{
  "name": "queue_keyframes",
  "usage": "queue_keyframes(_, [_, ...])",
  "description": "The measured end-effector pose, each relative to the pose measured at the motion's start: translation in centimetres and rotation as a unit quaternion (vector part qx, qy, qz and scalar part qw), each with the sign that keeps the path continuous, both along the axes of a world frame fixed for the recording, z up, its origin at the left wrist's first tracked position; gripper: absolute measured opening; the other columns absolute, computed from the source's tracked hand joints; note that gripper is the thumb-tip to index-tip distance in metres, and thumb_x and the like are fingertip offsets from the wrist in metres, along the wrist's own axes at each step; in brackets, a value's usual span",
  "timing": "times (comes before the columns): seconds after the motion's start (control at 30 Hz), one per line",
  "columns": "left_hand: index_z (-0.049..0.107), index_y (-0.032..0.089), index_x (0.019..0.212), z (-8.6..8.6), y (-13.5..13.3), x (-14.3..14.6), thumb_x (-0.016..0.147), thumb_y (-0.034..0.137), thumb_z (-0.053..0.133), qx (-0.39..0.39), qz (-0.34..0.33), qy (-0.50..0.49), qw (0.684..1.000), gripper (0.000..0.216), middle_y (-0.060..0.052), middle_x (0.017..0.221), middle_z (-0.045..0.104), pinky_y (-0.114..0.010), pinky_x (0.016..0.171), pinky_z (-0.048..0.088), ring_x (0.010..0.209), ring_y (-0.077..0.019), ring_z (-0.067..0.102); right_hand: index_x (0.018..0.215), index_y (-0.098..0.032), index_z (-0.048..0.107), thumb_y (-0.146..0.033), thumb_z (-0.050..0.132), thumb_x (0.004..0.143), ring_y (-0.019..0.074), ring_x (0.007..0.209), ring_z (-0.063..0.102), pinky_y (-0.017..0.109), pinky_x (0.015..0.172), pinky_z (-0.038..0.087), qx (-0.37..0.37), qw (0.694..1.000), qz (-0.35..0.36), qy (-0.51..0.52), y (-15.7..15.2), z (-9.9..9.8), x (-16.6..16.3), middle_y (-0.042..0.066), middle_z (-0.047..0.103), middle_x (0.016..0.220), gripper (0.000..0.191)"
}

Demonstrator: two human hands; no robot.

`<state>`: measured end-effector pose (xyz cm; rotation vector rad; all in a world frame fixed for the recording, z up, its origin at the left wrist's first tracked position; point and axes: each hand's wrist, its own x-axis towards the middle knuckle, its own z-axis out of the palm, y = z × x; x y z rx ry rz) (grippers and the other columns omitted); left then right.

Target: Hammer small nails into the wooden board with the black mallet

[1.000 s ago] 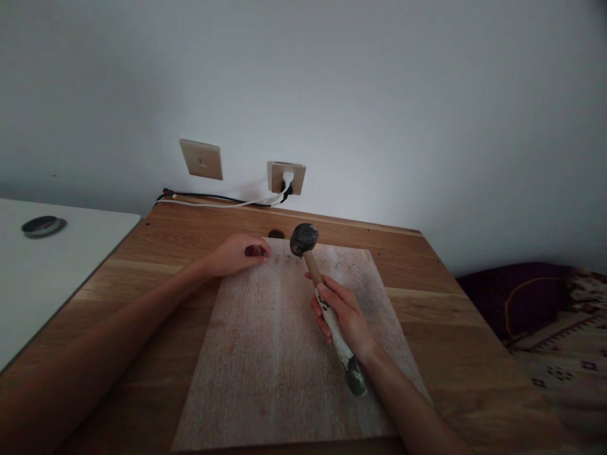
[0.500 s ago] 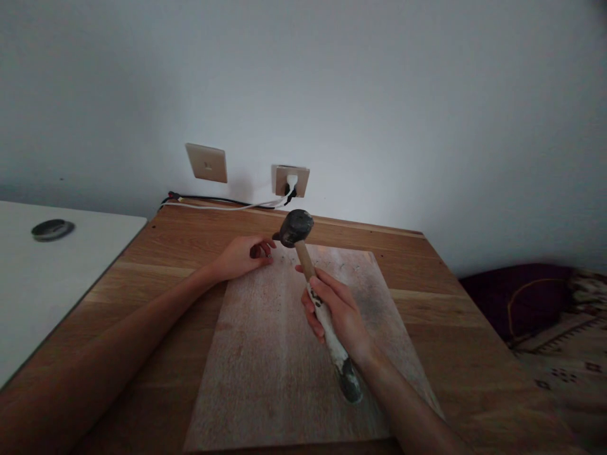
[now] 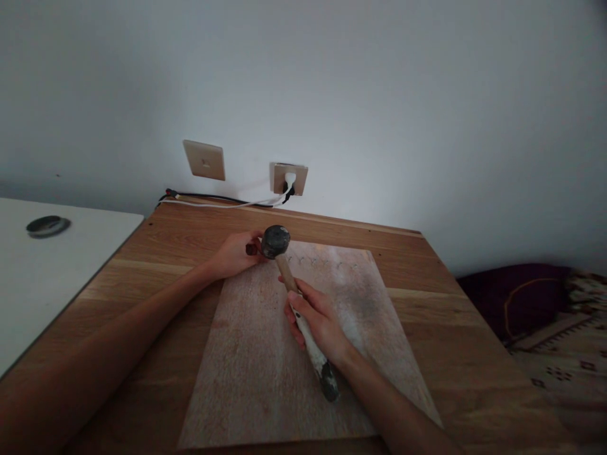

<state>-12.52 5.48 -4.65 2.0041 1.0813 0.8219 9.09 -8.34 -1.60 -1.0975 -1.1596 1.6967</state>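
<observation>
My right hand (image 3: 315,313) is wrapped round the handle of a rubber mallet (image 3: 275,241), which has a black head and a worn, white-stained wooden handle. The head hangs over the far left corner of a pale, scuffed wooden board (image 3: 246,379). At that corner my left hand (image 3: 237,254) rests with fingers curled and pinched. Its fingertips are partly behind the mallet head, so whatever they hold is hidden. Along the board's far edge runs a row of several small thin metal pieces (image 3: 313,261), possibly nails, too small to make out.
The board lies on a brown wooden table (image 3: 427,303) against a wall. Behind it are a socket with plugs (image 3: 290,179), a blank-looking wall plate (image 3: 205,160) and cables (image 3: 213,201). A white surface (image 3: 71,272) with a dark round object (image 3: 48,226) is at left; purple fabric (image 3: 516,297) at right.
The mallet has moved left and its head now covers the tips of my left fingers. My left hand stays at the board's far left corner, fingers still curled.
</observation>
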Motion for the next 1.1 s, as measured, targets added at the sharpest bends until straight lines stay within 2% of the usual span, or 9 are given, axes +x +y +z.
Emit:
queue_keyframes(0.3, [0.068, 0.016, 0.119, 0.21, -0.08, 0.02, 0.078, 0.037, 0.071, 0.000, -0.011, -0.005, 1.000, 0.046, -0.007, 0.101, 0.077, -0.034, 0.084, 0.057, 0.093, -0.0247, 0.073, 0.129, -0.022, 0.062, -0.054, 0.064, 0.091, 0.0060, 0.034, 0.042, 0.018, 0.029, 0.035, -0.005, 1.000, -0.002, -0.003, -0.03, -0.37, 0.01, -0.008, 0.054, 0.064, 0.050])
queue_keyframes(0.57, [0.067, 0.016, 0.122, 0.06, -0.02, -0.05, 0.078, 0.039, 0.071, -0.001, -0.013, -0.002, 1.000, 0.050, -0.008, 0.100, 0.078, -0.034, 0.081, 0.057, 0.090, -0.0249, 0.073, 0.121, -0.019, 0.061, -0.053, 0.061, 0.093, 0.0057, 0.034, 0.042, 0.018, 0.029, 0.035, 0.014, 1.000, 0.008, -0.016, -0.09, -0.51, 0.16, -0.008, 0.053, 0.064, 0.044])
queue_keyframes(0.73, [0.068, 0.016, 0.120, -0.05, 0.10, -0.08, 0.078, 0.039, 0.070, -0.002, -0.013, -0.006, 1.000, 0.048, -0.008, 0.102, 0.079, -0.037, 0.085, 0.058, 0.092, -0.0259, 0.074, 0.122, -0.019, 0.061, -0.050, 0.060, 0.095, 0.0061, 0.035, 0.042, 0.018, 0.029, 0.036, 0.011, 1.000, 0.013, -0.018, -0.10, -0.63, 0.29, -0.008, 0.053, 0.063, 0.041])
queue_keyframes(1.1, [0.070, 0.016, 0.115, 0.11, 0.17, 0.00, 0.077, 0.037, 0.069, 0.009, -0.009, 0.010, 1.000, 0.044, -0.007, 0.102, 0.078, -0.034, 0.082, 0.057, 0.091, -0.0254, 0.073, 0.121, -0.019, 0.062, -0.050, 0.060, 0.093, 0.0057, 0.035, 0.043, 0.017, 0.030, 0.036, 0.011, 1.000, 0.014, -0.019, -0.14, -0.23, 0.15, -0.008, 0.053, 0.063, 0.041])
